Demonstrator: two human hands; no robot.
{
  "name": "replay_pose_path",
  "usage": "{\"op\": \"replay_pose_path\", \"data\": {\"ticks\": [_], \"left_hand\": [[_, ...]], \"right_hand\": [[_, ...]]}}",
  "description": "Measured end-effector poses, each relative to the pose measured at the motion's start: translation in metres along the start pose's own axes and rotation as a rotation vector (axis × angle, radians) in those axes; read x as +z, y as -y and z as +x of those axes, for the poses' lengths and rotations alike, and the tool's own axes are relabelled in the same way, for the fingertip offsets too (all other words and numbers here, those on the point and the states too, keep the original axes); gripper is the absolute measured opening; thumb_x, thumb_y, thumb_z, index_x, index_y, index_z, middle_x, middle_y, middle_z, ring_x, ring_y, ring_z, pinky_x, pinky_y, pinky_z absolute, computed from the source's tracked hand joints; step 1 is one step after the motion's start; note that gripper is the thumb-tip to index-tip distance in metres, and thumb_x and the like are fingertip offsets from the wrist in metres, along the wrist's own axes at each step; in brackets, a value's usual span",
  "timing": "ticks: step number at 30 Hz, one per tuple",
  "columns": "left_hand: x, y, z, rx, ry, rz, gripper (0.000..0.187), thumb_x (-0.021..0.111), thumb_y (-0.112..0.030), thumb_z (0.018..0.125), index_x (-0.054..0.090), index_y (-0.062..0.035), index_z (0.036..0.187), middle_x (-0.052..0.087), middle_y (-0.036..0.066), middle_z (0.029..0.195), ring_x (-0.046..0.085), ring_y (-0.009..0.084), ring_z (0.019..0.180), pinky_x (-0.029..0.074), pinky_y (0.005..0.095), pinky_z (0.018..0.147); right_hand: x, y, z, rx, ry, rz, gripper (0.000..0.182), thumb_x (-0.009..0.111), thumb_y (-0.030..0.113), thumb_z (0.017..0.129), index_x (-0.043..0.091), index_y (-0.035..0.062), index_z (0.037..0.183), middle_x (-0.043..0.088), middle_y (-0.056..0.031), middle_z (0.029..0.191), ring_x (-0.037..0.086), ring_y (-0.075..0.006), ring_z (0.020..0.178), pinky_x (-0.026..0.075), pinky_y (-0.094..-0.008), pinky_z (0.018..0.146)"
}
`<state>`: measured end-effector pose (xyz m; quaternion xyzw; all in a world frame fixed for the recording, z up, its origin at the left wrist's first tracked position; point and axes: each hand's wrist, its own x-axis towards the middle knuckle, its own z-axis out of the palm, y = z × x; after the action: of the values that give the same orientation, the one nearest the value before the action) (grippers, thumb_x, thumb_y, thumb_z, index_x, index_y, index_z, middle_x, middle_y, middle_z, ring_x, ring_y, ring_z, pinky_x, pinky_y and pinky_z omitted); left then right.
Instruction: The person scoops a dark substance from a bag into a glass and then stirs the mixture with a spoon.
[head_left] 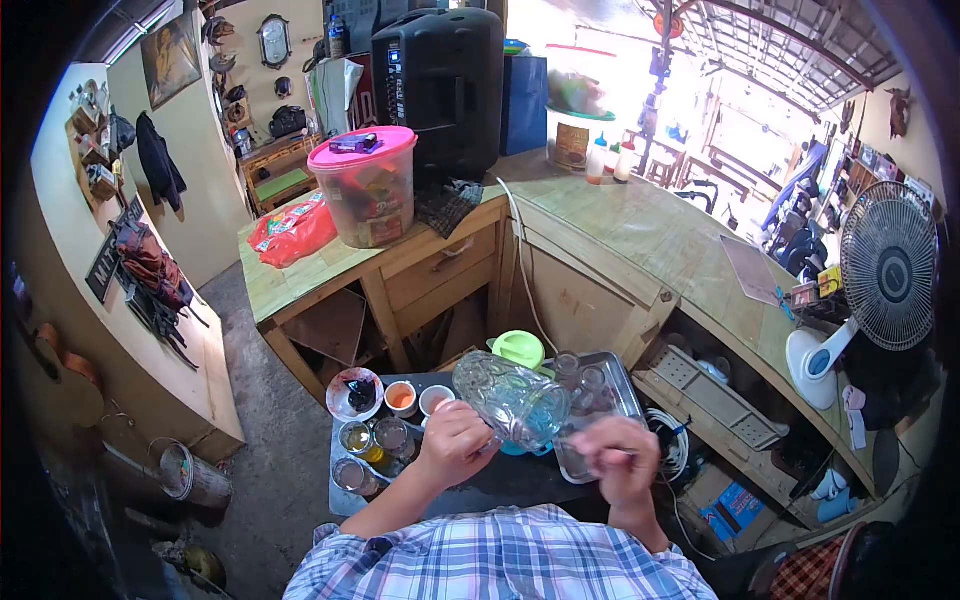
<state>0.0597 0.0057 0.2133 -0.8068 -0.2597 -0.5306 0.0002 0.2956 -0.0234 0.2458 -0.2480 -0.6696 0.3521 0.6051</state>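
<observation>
A large clear jar (505, 398) with a patterned wall hangs tilted over the low dark table, its lower right end near a blue item partly hidden behind it. My left hand (458, 443) is closed on the jar's handle side. Beside the jar's right end, my right hand (618, 452) has its fingers curled together; what they hold, if anything, is too small to make out. Behind the jar sits a light green lid (519, 349). To the right, a metal tray (628, 398) bears several glasses (590, 380).
On the low table (490, 493) at left stand a bowl (354, 394), cups (401, 398) and glasses (361, 440). A wooden counter (640, 230) wraps around behind, bearing a pink-lidded tub (365, 190), a black speaker (440, 95) and a white fan (822, 362).
</observation>
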Motion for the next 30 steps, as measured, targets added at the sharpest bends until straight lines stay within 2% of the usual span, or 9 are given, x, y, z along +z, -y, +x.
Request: {"op": "replay_pose_path", "data": {"ticks": [3,5,6,10,14,19,22,27,30], "left_hand": [[0.0,0.0,-0.002,-0.015,0.024,0.013,0.023,0.074,0.001,0.059,0.053,-0.0056,0.069,0.054,0.006,0.062,0.056,0.0243,0.056,0.045,0.0341,0.056],[0.001,-0.002,-0.001,-0.015,0.036,0.009,0.023,0.073,0.001,0.059,0.053,-0.0057,0.069,0.055,0.006,0.062,0.057,0.0243,0.057,0.046,0.0342,0.057],[0.001,-0.003,0.0,-0.025,0.032,0.011,0.022,0.073,0.001,0.06,0.054,-0.0058,0.069,0.055,0.006,0.062,0.057,0.0243,0.058,0.046,0.0343,0.058],[-0.001,0.001,-0.008,-0.054,0.056,0.049,0.022,0.074,0.0,0.06,0.055,-0.0061,0.069,0.054,0.006,0.062,0.057,0.0247,0.058,0.046,0.035,0.058],[0.001,0.002,-0.01,-0.078,0.028,0.023,0.023,0.074,-0.001,0.061,0.053,-0.0059,0.068,0.052,0.006,0.06,0.056,0.0255,0.057,0.044,0.035,0.055],[-0.004,-0.005,-0.01,-0.304,0.048,-0.043,0.033,0.079,-0.004,0.063,0.046,-0.0071,0.059,0.046,0.007,0.053,0.05,0.0225,0.048,0.037,0.0325,0.048],[-0.008,-0.011,-0.009,-0.514,0.046,-0.2,0.043,0.082,-0.006,0.065,0.041,-0.0081,0.056,0.04,0.003,0.051,0.041,0.0136,0.045,0.031,0.0279,0.046],[-0.014,-0.003,-0.02,-0.721,0.115,-0.538,0.049,0.083,-0.007,0.069,0.035,-0.0105,0.057,0.034,-0.006,0.054,0.031,0.0036,0.052,0.024,0.0232,0.049],[-0.018,-0.007,-0.015,-0.879,0.133,-0.739,0.051,0.082,-0.007,0.071,0.034,-0.0123,0.057,0.032,-0.009,0.056,0.028,0.0014,0.054,0.023,0.0219,0.05]], "right_hand": [[-0.009,-0.005,-0.002,-0.16,-0.064,0.122,0.036,0.057,0.035,0.095,0.064,0.0032,0.08,0.069,-0.0128,0.085,0.064,-0.017,0.06,0.05,-0.0274,0.054],[0.01,-0.004,0.018,-0.216,0.135,-0.313,0.028,0.062,0.027,0.092,0.06,0.0021,0.08,0.067,-0.0139,0.08,0.065,-0.0212,0.06,0.052,-0.0308,0.058],[0.017,0.002,0.02,-0.091,0.203,-0.351,0.017,0.062,0.017,0.087,0.057,0.0039,0.077,0.066,-0.0134,0.076,0.068,-0.0242,0.069,0.054,-0.035,0.065],[-0.009,0.001,0.005,-0.236,0.008,-0.372,0.007,0.057,0.002,0.079,0.059,0.007,0.084,0.068,-0.0067,0.087,0.064,-0.0237,0.077,0.048,-0.0345,0.065],[0.017,-0.01,0.021,-0.172,0.164,-0.629,0.009,0.06,0.006,0.08,0.06,0.0103,0.088,0.068,-0.0001,0.088,0.055,-0.0211,0.083,0.04,-0.0384,0.083],[0.0,0.021,0.032,-0.307,0.054,-0.779,0.015,0.067,0.004,0.076,0.064,0.0126,0.088,0.069,0.0027,0.093,0.051,-0.0205,0.079,0.037,-0.0408,0.084],[0.012,0.012,0.042,-0.218,0.275,-0.776,0.025,0.073,0.008,0.07,0.071,0.0157,0.093,0.07,0.005,0.093,0.052,-0.0209,0.081,0.038,-0.0397,0.085],[-0.003,0.038,0.055,-0.29,0.216,-0.722,0.021,0.074,0.007,0.069,0.073,0.015,0.089,0.071,0.0034,0.092,0.054,-0.0207,0.082,0.038,-0.0379,0.085],[0.0,0.04,0.061,-0.304,0.341,-0.639,0.026,0.075,0.007,0.064,0.075,0.0145,0.089,0.07,0.0026,0.087,0.055,-0.0197,0.08,0.04,-0.037,0.08]]}}
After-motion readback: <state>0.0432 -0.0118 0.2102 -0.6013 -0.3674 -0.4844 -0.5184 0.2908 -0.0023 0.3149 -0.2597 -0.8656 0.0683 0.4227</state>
